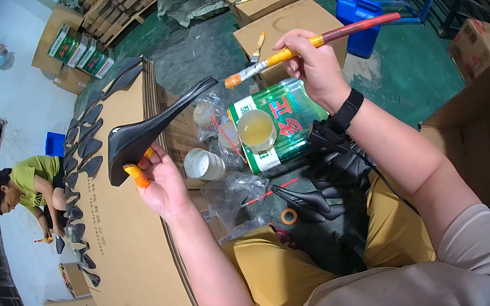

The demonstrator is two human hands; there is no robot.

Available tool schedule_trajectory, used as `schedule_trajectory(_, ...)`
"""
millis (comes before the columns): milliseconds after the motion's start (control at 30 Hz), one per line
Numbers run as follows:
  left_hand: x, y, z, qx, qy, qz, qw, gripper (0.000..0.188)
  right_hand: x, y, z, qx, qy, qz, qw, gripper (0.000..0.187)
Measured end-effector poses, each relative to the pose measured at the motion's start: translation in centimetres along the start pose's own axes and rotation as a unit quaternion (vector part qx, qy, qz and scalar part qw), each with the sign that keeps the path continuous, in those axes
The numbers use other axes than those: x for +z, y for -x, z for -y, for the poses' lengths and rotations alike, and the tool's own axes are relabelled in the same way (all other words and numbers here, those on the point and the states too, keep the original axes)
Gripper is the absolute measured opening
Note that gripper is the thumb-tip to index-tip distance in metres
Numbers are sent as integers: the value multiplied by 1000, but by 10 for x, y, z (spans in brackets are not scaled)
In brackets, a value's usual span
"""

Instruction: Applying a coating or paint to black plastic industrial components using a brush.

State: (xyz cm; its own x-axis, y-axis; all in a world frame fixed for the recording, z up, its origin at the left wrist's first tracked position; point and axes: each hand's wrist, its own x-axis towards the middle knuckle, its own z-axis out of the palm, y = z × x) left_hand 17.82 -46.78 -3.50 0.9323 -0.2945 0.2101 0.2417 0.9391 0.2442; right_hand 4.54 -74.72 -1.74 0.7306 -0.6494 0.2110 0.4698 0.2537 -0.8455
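Note:
My left hand (164,181), with orange coverings on some fingertips, holds a black bicycle saddle shell (144,136) from below. The shell is tilted, its narrow nose pointing up and to the right. In my right hand (318,69) is a long brush (287,55) with a yellow and red handle. The orange-stained bristles are close to the nose of the shell, seemingly just apart from it. Below the brush, a cup of yellowish liquid (256,129) stands on a green and white metal can (284,118). A second clear cup (203,164) is beside the cardboard.
Cardboard sheets (133,233) at left carry rows of black shells (89,138). More black shells (306,201) and a tape roll (289,216) are by my legs. Boxes with brushes (273,0), a blue jerrycan (358,22) and a blue frame stand beyond. A co-worker (40,183) crouches left.

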Motion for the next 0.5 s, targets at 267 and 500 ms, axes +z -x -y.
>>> schedule_trajectory(267, -4, 2, 3, -3, -16, 20, 1000, 22, 24, 20, 19, -60, 74, 62, 994, 28)
schedule_trajectory(500, 5, 8, 10, 4, -33, -10, 999, 23, 32, 30, 21, -109, 126, 122, 978, 19)
